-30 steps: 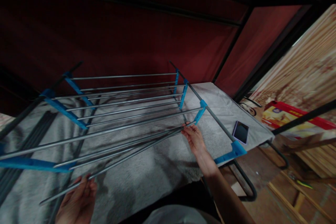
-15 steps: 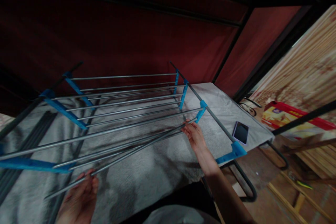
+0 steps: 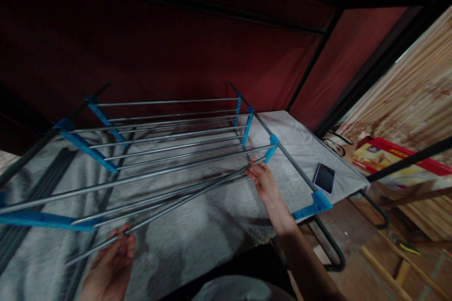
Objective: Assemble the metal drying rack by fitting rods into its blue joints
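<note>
My left hand [image 3: 112,261] is closed around a loose grey metal rod [image 3: 158,215] near its lower left end. Higher up, my right hand [image 3: 264,182] pinches the same rod near its far end, close to a blue plastic bracket [image 3: 271,148]. The rod slants across other rods of a partly assembled rack, which lies on its side. At the left, another blue bracket [image 3: 45,220] carries the ends of several rods. Two rods by my right hand have right ends that its fingers partly hide.
Beneath the rack is a grey fleece cover [image 3: 197,240]. A bundle of dark tubes [image 3: 42,183] lies at the left, and a phone [image 3: 324,178] at the right. A dark red panel [image 3: 169,56] stands behind. On the floor are a red and yellow box [image 3: 399,160] and a wooden frame [image 3: 402,270].
The loose rod has slid slightly to the right and up, its tip moving closer to the blue bracket. Both hands moved with it a little. The rack stays where it was.
</note>
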A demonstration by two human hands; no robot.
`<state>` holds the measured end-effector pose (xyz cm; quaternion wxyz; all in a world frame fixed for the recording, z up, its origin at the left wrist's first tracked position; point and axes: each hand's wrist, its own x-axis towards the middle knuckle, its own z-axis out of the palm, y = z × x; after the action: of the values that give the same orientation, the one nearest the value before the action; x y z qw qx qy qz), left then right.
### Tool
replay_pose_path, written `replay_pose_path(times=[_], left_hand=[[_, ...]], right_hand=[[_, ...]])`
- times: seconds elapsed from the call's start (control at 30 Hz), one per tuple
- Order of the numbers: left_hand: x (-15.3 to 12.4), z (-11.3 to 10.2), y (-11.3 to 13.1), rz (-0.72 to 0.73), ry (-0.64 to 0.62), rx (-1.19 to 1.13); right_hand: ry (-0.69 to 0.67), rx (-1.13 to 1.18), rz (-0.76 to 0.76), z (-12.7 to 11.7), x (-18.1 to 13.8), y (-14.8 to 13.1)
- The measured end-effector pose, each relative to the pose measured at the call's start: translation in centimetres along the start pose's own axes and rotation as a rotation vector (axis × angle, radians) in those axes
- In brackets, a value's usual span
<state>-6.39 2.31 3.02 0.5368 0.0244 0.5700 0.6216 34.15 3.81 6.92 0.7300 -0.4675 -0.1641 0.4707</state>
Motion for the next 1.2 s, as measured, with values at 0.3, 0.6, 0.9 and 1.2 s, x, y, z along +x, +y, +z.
replay_pose_path(times=[0.3, 0.6, 0.9, 1.2], left_hand=[[-0.2, 0.4, 0.0, 0.003, 0.003, 0.001], [-0.9, 1.1, 1.1, 0.048, -0.018, 0.003], [-3.9, 3.7, 2.7, 0.182, -0.067, -0.137], [-3.0, 3.8, 3.4, 0.298, -0.213, -0.201]], right_hand=[[0.007, 0.003, 0.018, 0.0, 0.2, -0.2], [0.009, 0.012, -0.002, 0.3, -0.1, -0.4], [0.005, 0.031, 0.042, -0.8, 0.3, -0.4], [0.042, 0.007, 0.055, -1.6, 1.3, 0.1]])
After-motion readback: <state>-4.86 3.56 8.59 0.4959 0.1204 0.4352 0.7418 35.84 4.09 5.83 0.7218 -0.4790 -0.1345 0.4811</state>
